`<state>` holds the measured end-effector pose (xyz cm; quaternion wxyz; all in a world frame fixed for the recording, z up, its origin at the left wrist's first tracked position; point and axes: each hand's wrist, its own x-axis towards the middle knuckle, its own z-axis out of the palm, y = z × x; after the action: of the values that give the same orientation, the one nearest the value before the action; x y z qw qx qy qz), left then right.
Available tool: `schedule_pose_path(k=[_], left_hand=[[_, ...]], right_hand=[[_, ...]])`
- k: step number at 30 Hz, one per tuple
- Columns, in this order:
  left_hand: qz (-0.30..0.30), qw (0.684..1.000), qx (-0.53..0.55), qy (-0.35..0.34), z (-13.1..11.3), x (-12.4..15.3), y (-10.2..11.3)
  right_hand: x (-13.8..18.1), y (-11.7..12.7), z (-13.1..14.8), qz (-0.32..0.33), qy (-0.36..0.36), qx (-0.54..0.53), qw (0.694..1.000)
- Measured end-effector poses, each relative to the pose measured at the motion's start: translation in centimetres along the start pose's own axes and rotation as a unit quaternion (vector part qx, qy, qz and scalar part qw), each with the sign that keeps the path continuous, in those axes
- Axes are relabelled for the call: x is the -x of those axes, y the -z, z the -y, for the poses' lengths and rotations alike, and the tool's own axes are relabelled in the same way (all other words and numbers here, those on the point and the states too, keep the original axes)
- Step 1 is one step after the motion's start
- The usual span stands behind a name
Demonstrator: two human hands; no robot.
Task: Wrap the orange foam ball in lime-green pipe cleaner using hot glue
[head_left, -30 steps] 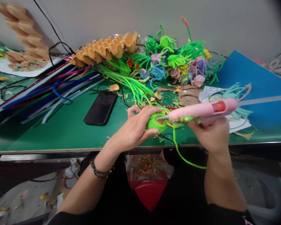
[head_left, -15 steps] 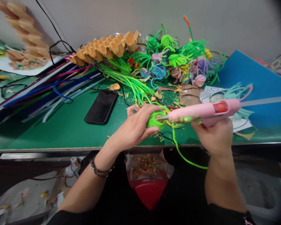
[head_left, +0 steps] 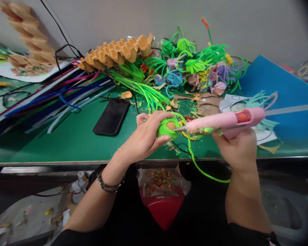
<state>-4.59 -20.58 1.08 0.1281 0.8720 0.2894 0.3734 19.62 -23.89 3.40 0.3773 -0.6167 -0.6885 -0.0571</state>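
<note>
My left hand (head_left: 147, 135) is closed round a small cup shape wound with bright green pipe cleaner (head_left: 166, 132), with a tan spot showing on the side toward the right. A loose green strand (head_left: 195, 159) runs from it over the table edge toward my right forearm. In my right hand (head_left: 237, 147) is a pink hot glue gun (head_left: 213, 123), held sideways with a long clear glue stick (head_left: 290, 111) out of its back. The metal nozzle (head_left: 180, 128) points left, close to the tan spot; whether it touches cannot be made out.
A black phone (head_left: 112, 117) lies left of my hands. Behind are a bundle of pipe cleaners (head_left: 48, 99), a tan egg carton (head_left: 118, 53) and a heap of pipe-cleaner flowers (head_left: 192, 65). A blue board (head_left: 279, 92) leans at the right. Scraps litter the green table (head_left: 74, 143).
My left hand and the green-wound piece have shifted slightly left, so more of the tan spot shows. The glue gun has moved a touch to the right and its nozzle sits nearer the spot's edge.
</note>
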Motion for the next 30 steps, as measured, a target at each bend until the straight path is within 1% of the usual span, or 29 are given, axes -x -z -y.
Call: schedule_pose_path(k=[4,8,13,21,30], left_hand=[[0.005,1.0,0.005,-0.003,-0.01,0.01,0.06],[0.009,1.0,0.01,-0.002,-0.09,0.04,0.15],[0.007,1.0,0.015,-0.008,-0.09,0.06,0.17],[0.002,1.0,0.021,-0.014,0.01,0.02,0.14],[0.006,1.0,0.016,-0.007,0.02,0.12,0.09]], right_hand=[[0.17,-0.1,-0.21,-0.006,-0.017,-0.004,1.0],[0.19,-0.15,-0.37,-0.018,-0.006,-0.016,1.0],[-0.07,0.18,-0.32,0.001,0.008,-0.017,1.0],[-0.1,0.36,-0.46,0.011,-0.012,0.004,1.0],[0.02,0.27,-0.95,-0.009,-0.012,0.003,1.0]])
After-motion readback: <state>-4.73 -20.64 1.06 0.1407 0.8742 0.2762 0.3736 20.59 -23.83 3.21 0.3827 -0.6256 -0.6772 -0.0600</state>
